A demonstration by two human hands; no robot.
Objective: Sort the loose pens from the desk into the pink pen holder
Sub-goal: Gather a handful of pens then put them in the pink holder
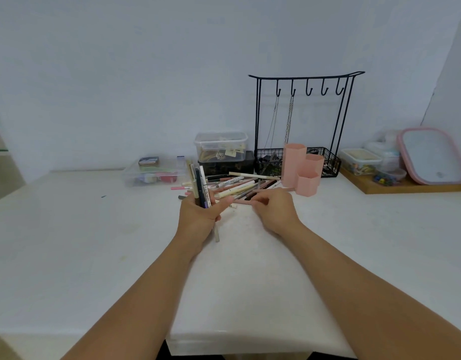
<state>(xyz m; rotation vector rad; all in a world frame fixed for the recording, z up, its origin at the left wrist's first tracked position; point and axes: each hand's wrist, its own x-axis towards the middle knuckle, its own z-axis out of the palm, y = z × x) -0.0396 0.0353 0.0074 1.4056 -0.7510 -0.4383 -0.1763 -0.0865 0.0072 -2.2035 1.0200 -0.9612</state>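
Several loose pens [237,187] lie in a heap on the white desk [94,242], just left of the pink pen holder [302,168], which has three hexagonal tubes of different heights. My left hand [198,214] is closed around an upright bundle of pens [200,185], dark and cream ones, at the heap's left edge. My right hand [273,207] rests at the heap's near edge, fingertips pinching a pinkish pen [243,201] that lies on the desk. The holder's tubes look empty from here.
Behind the holder stands a black wire rack [302,120] with hooks, chains and a basket. Clear plastic boxes [220,146] and a flat case [154,172] sit behind the heap. A wooden tray [406,187] with containers and a pink-rimmed lid [432,154] is at the right.
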